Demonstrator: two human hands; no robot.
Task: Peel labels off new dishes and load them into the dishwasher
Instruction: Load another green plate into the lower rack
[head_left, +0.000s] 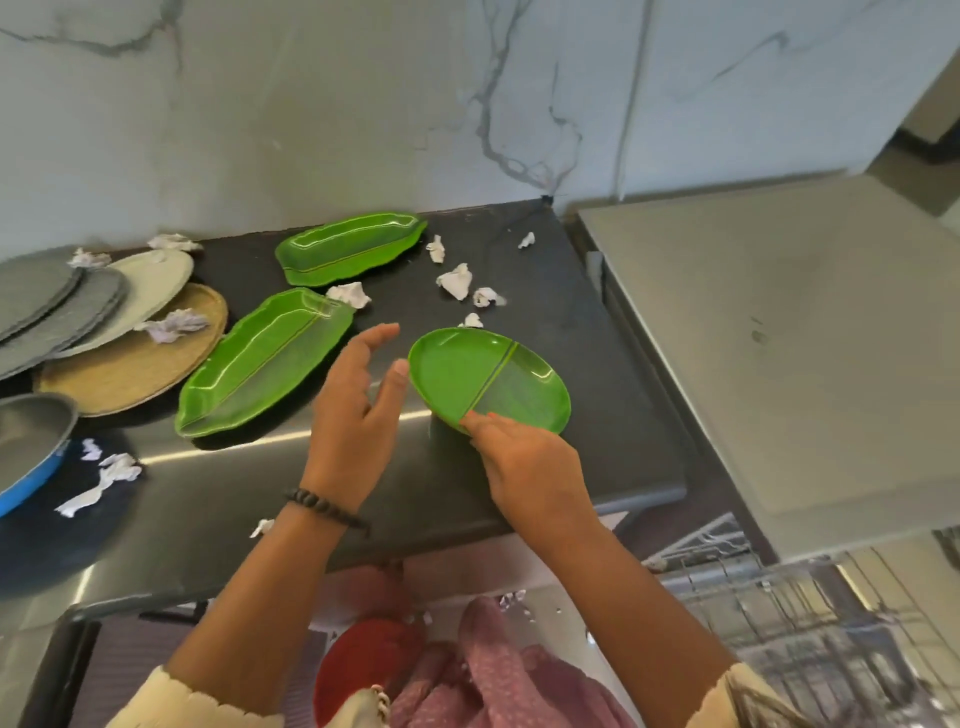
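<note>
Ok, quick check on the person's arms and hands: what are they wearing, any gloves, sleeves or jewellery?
No gloves: both hands are bare. The left hand has a bracelet of dark beads round the wrist. The right hand shows no ring or band that I can make out. Both forearms are bare up to cream sleeves with gathered, frilled cuffs near the elbows.
</note>
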